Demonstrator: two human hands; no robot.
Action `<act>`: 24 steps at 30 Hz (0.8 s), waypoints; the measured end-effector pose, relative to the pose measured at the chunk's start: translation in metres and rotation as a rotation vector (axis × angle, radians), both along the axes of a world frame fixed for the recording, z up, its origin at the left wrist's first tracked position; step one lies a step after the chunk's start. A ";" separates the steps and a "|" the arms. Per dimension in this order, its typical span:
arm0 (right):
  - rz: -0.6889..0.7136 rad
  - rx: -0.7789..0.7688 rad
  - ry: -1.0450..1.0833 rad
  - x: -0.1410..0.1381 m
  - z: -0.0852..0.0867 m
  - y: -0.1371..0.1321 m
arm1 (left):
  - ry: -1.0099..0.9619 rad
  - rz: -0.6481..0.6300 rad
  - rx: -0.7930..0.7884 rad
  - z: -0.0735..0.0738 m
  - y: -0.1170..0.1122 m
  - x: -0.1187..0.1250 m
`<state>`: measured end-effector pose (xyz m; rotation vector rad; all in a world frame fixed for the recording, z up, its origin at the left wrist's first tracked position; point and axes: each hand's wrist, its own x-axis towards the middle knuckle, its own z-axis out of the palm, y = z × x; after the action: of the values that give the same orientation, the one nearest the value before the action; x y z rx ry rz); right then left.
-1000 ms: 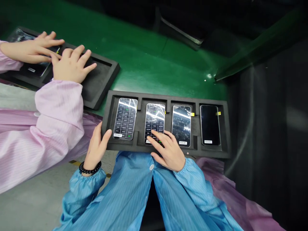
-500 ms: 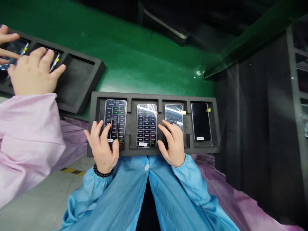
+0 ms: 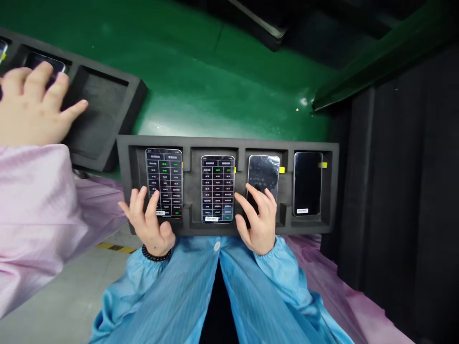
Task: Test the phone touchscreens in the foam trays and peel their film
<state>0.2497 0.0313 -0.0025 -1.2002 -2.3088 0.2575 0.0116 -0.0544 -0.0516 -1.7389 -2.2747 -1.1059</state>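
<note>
Phones (image 3: 218, 191) appeared light, stiff, slick, fragile | long edges probably suited gripping | left hand (image 3: 152, 227), right hand (image 3: 261, 222): fingers spread apart, clamping nothing

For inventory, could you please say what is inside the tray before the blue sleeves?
The tray holds four phones, two lit. The left hand hides part of the leftmost, the right hand part of the third from left.

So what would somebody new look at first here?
Probably the leftmost smartphone and second smartphone, showing lit grids in the black tray. The left hand partly covers the first, and the right hand partly covers the dark third smartphone. Beyond the tray spreads a green tabletop.
</note>
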 end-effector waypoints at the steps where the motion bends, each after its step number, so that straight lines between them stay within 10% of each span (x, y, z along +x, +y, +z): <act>1: -0.005 0.003 0.000 0.000 -0.001 -0.001 | 0.003 0.000 -0.012 -0.003 -0.001 0.000; 24: -0.006 0.029 -0.090 -0.001 -0.002 0.000 | 0.033 -0.012 -0.080 -0.005 -0.003 -0.001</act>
<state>0.2489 0.0309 -0.0040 -1.2275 -2.3768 0.1705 0.0101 -0.0577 -0.0567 -1.7881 -2.3229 -0.9935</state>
